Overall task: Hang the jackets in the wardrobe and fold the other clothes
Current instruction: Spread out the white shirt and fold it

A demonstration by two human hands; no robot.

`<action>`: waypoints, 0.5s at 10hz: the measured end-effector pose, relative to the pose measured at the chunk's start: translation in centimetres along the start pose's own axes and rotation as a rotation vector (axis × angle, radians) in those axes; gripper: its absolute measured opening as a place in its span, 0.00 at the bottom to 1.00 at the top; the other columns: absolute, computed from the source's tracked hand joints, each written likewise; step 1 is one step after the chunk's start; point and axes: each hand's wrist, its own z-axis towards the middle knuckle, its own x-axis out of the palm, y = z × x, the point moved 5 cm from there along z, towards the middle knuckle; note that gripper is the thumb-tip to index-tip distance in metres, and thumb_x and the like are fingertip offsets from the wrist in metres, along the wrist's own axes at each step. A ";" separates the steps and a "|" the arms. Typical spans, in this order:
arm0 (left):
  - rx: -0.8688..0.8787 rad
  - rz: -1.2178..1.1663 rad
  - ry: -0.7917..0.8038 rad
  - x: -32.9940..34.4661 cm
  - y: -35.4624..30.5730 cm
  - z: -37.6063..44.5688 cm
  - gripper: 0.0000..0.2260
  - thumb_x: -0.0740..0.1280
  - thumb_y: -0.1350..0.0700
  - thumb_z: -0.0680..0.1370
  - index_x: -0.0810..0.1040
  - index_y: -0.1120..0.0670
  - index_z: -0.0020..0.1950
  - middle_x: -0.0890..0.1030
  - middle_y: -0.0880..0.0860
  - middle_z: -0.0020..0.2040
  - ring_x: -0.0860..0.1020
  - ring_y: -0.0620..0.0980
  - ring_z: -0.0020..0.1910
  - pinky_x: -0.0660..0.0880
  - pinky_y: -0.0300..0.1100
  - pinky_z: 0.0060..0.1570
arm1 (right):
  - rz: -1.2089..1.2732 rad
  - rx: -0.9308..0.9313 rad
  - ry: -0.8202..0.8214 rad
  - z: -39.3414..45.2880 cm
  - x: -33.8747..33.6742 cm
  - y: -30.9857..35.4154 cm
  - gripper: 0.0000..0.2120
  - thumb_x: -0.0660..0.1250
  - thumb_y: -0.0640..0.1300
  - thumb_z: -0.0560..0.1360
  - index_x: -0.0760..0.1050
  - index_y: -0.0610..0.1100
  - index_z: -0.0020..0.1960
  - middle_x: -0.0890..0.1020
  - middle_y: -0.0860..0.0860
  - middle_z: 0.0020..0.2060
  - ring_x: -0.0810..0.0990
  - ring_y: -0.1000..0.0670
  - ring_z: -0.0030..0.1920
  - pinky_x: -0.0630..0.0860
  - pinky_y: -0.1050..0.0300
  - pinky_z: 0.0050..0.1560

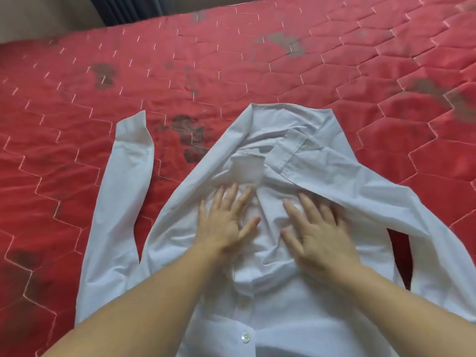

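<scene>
Now the white shirt [283,292] lies face-up on the red bed [77,176]; left hand [221,222] and right hand [316,235] press it flat, fingers straight, gripping nothing. Thin and soft, it probably wrinkles easily; better hold the shoulder seams.

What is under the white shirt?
The white shirt lies spread on a red quilted bedcover, which shows all around it. Both hands, left hand and right hand, press flat on top. Whatever lies directly beneath the shirt is covered.

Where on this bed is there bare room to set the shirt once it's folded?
Bare red quilt lies beyond the shirt collar and left of its outstretched sleeve. The near middle is crowded: left hand and right hand press the shirt.
</scene>
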 end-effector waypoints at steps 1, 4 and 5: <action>-0.094 -0.104 -0.047 -0.5 2.5 2.1 0.37 0.39 0.29 0.69 0.49 0.38 0.79 0.47 0.43 0.80 0.44 0.45 0.79 0.40 0.57 0.74 | 0.159 0.143 0.074 1.1 -0.2 -3.1 0.34 0.41 0.72 0.73 0.44 0.63 0.77 0.55 0.54 0.78 0.55 0.47 0.76 0.53 0.48 0.73; -0.232 -0.190 -0.240 -2.2 7.9 4.5 0.32 0.46 0.33 0.75 0.46 0.37 0.79 0.49 0.45 0.80 0.45 0.47 0.79 0.43 0.52 0.75 | -0.239 0.196 0.244 1.0 6.2 -13.7 0.34 0.58 0.52 0.82 0.52 0.29 0.75 0.53 0.25 0.72 0.70 0.32 0.67 0.50 0.34 0.73; -0.245 -0.160 -0.231 -1.8 7.8 4.6 0.32 0.44 0.32 0.74 0.45 0.35 0.78 0.45 0.44 0.80 0.42 0.46 0.78 0.43 0.52 0.75 | 0.319 0.148 -0.097 4.8 -1.5 -5.5 0.27 0.54 0.59 0.79 0.60 0.50 0.75 0.68 0.48 0.73 0.70 0.48 0.70 0.58 0.52 0.74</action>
